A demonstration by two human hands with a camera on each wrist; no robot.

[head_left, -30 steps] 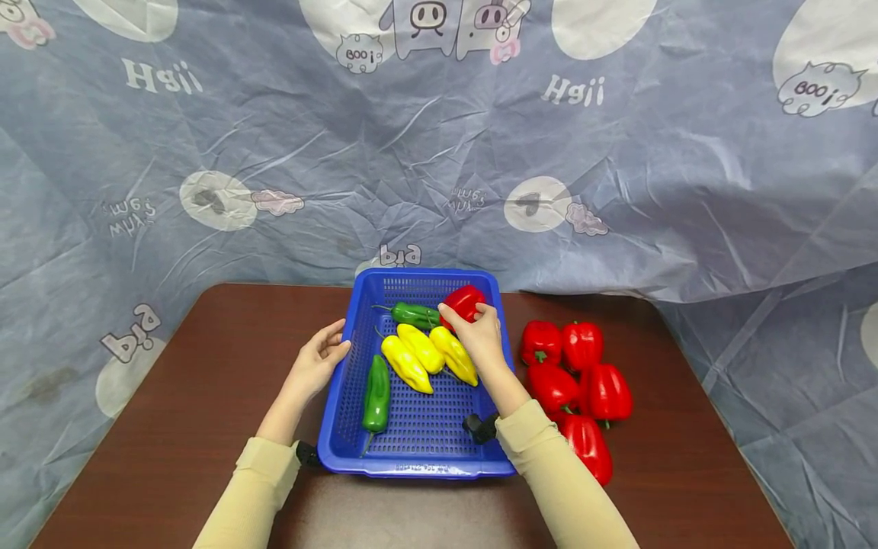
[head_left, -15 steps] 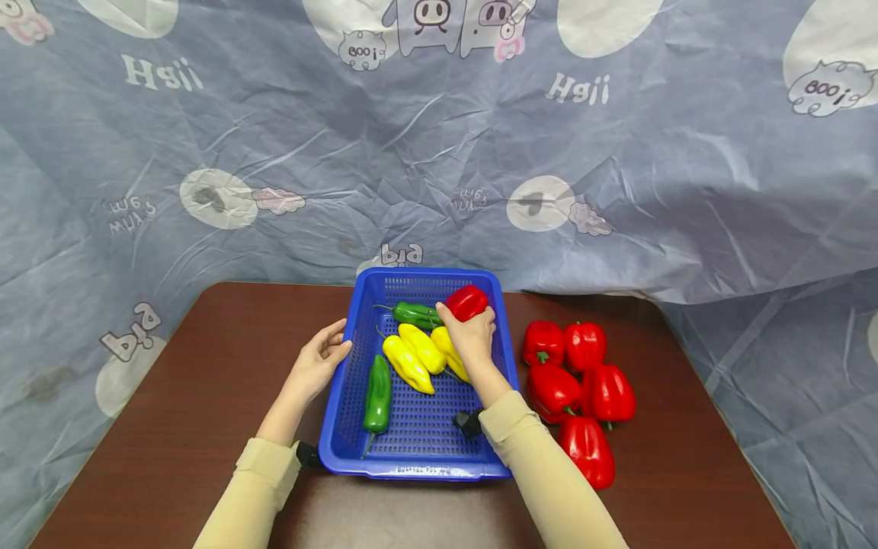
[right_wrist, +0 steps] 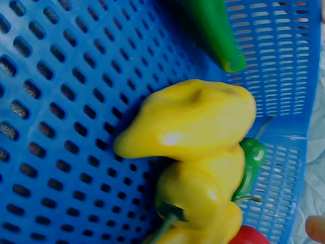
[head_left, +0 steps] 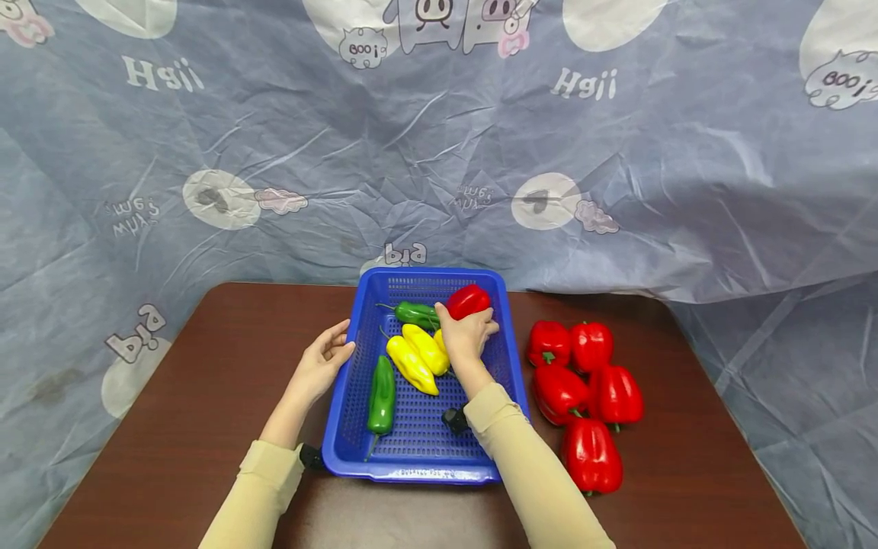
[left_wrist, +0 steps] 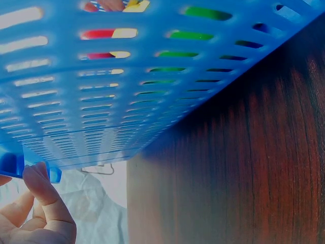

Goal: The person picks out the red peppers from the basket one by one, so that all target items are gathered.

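A blue plastic basket [head_left: 428, 474] stands on the table. My left hand [head_left: 321, 364] is at its left side, thumb and fingers pinching the rim, as the left wrist view also shows. Inside lie several yellow peppers [head_left: 411, 364], a green pepper [head_left: 381, 396] at the left and another green pepper [head_left: 415, 313] toward the back. A red bell pepper [head_left: 469, 302] rests in the back right corner. My right hand [head_left: 466, 335] is just in front of it, thumb and fingers spread apart, partly covering a yellow pepper. One fingertip [right_wrist: 316, 229] shows apart from the red pepper in the right wrist view.
Several red bell peppers [head_left: 593, 457] lie grouped on the brown table [head_left: 226, 366] right of the basket. A grey-blue printed cloth [head_left: 309, 137] hangs behind the table's back edge. Black wrist cameras [head_left: 455, 419] sit at both cuffs.
My right hand has shifted slightly left and toward me, its fingers spreading from the red bell pepper, which stays in the back right corner. My left hand stays on the rim.
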